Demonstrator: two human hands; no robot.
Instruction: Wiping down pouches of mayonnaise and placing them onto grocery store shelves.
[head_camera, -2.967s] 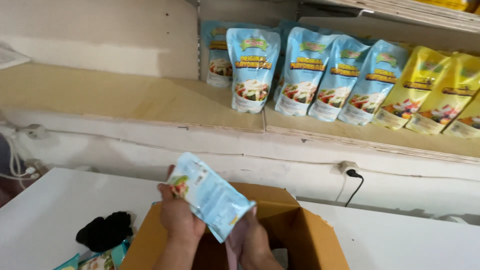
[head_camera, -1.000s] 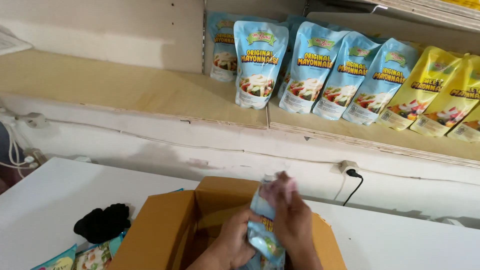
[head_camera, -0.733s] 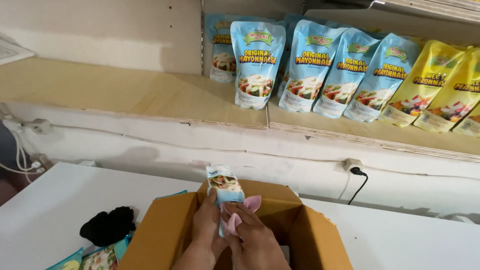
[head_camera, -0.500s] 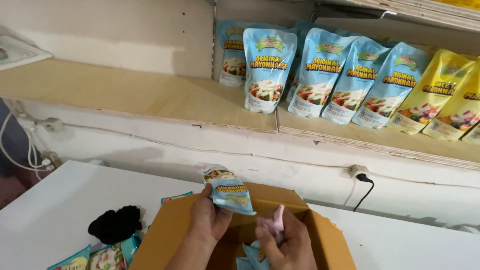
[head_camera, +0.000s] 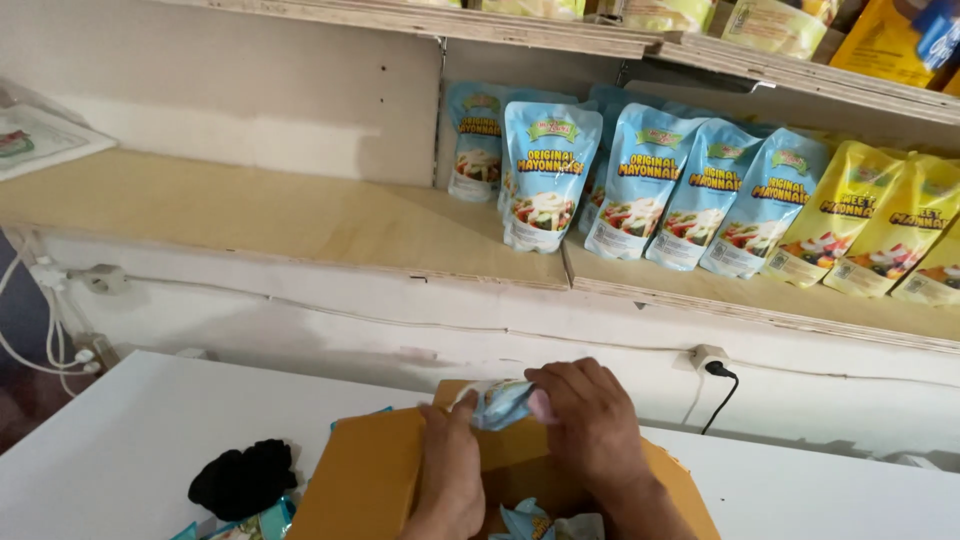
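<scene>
Both hands over an open cardboard box (head_camera: 370, 480) on the white desk (head_camera: 120, 440). Left hand (head_camera: 450, 470) and right hand (head_camera: 590, 425) both closed on one light-blue pouch (head_camera: 497, 402), held between them just above the box's far edge, pouch lying roughly sideways and partly hidden by the fingers. Left thumb and fingertips pinch its left end, right fingers wrap over its right end. More blue pouches (head_camera: 545, 522) lie inside the box, below the right wrist. Black cloth (head_camera: 243, 478) on the desk left of the box, with some blue packets (head_camera: 262, 522) just beside it at the bottom edge. Wooden shelf (head_camera: 250, 215) behind the desk: row of upright blue pouches (head_camera: 640, 180) in the middle, yellow pouches (head_camera: 880, 225) to their right, left part bare. Wall socket with black plug (head_camera: 712, 362) under the shelf, right of the hands. White cables (head_camera: 40, 320) at far left
</scene>
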